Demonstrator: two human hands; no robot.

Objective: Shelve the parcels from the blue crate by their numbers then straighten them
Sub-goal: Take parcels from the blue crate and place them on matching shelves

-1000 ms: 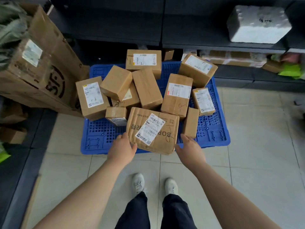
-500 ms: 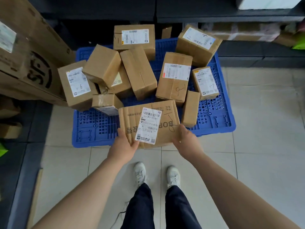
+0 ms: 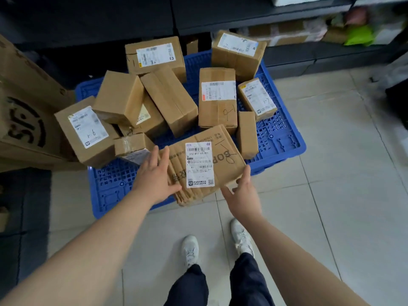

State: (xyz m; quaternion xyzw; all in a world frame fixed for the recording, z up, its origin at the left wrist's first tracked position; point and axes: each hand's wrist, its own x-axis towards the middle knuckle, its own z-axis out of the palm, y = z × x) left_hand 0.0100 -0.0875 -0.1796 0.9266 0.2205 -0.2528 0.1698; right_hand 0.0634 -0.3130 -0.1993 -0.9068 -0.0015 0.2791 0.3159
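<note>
Parcel (image 3: 223, 155) printed "BOR" carries a barcoded label (image 3: 199, 164).

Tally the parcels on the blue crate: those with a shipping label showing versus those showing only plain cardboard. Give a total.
Labelled parcels on the blue crate: 8
Plain parcels: 3
Total: 11

Over blue crate (image 3: 283, 140), left hand (image 3: 154, 175) and right hand (image 3: 241, 197) press sides of creased parcel (image 3: 225, 157)
</note>
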